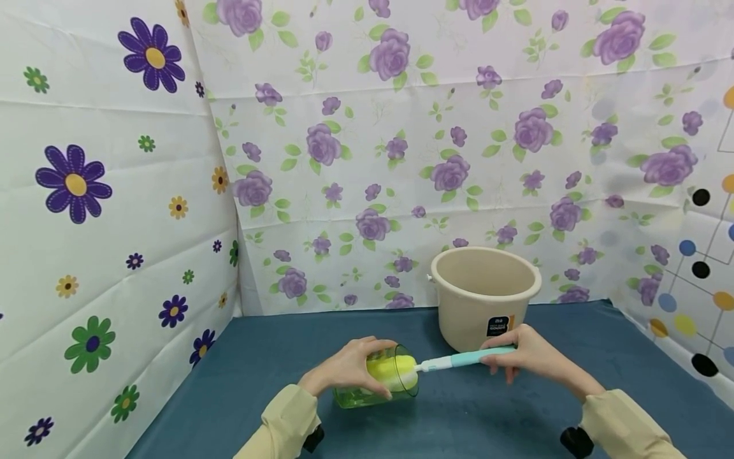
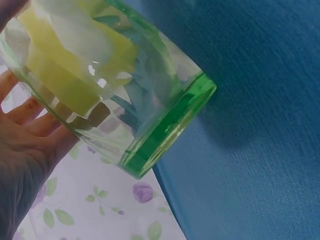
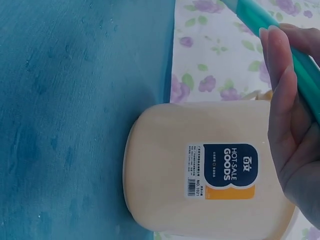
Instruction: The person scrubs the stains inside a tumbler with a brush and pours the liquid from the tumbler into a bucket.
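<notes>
My left hand (image 1: 360, 366) grips a green-tinted clear glass (image 1: 358, 396), which is tipped on its side with the mouth facing right. In the left wrist view the thick green base of the glass (image 2: 170, 127) hangs over the blue cloth. Inside the glass sits the yellow and white sponge head (image 1: 395, 371) of a cup brush. Its white and turquoise handle (image 1: 467, 359) runs out of the mouth to the right. The fingers of my right hand (image 1: 530, 357) pinch that handle near its far end, also seen in the right wrist view.
A beige bucket (image 1: 484, 319) with a dark label stands behind my right hand at the back of the table. Blue cloth (image 1: 275, 350) covers the table. Flower-printed sheets (image 1: 344, 191) hang behind and at the left, with a dotted one at the right.
</notes>
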A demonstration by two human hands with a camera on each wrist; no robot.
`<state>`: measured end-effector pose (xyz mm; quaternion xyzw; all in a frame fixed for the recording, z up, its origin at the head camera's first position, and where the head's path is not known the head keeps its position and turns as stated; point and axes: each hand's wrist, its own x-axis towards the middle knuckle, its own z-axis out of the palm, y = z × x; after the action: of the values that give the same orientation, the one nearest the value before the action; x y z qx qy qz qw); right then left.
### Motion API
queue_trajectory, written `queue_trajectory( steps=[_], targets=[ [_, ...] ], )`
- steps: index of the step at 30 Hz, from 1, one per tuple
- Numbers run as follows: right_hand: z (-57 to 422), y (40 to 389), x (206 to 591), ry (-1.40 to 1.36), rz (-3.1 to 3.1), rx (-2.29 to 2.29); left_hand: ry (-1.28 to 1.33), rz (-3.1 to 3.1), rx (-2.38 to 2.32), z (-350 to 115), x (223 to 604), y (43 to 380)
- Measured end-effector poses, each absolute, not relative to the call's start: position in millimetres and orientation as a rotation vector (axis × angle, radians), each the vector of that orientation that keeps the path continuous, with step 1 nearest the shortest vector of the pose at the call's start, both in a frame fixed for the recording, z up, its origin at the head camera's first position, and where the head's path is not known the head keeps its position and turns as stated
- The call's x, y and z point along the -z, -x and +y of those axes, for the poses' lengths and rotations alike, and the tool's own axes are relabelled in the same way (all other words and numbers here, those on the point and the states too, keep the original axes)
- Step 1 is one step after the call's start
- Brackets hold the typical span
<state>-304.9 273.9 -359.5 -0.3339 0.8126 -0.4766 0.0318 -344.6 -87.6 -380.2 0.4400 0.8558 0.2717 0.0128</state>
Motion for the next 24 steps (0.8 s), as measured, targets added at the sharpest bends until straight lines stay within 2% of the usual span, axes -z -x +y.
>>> queue_trajectory(
  steps=[12,24],
  targets=[
    [269.0,300.1,365.5,1.044,2.425,1.533,-1.363,2.629,-0.866,-85.9,381.6,346.6],
    [258.5,294.2,352.5,1.067,2.522,1.515,-1.35,2.628,-0.869,-85.6,381.5,345.6]
  ],
)
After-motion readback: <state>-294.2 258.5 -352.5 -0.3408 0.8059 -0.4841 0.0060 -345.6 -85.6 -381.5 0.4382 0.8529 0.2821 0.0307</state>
